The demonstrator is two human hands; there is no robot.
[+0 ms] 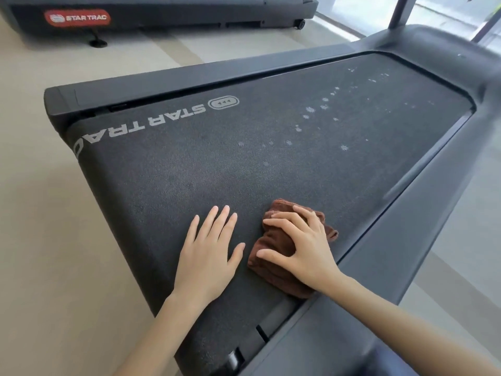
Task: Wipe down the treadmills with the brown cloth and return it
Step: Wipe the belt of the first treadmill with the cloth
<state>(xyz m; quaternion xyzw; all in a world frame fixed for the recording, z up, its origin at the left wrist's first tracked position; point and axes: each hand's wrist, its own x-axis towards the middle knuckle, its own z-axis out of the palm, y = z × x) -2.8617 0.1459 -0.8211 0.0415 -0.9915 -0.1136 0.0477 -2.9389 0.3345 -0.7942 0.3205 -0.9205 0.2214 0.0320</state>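
Head view: right hand (301, 248) presses the bunched brown cloth (271, 276) flat on the treadmill belt (189, 164), fingers spread. Left hand (208, 253) lies flat at the cloth's 9 o'clock. Pale spots (324, 107) lie toward 1 o'clock.

We've got two readable marks here. Out at ten o'clock, pale lettering (141, 123) on the running belt (189, 180) of the near treadmill (406, 240) spells STAR TRAC. It's upside down to us, and the last letter curls over the belt's end. Right beside it, toward three o'clock, sits an oval emblem (223, 102) with three small arrowheads. Up at eleven o'clock, a red badge (77, 18) on the far treadmill (189, 12) reads STAR TRAC in white capitals, with a small round logo to the left of the words, too fine for us to make out.
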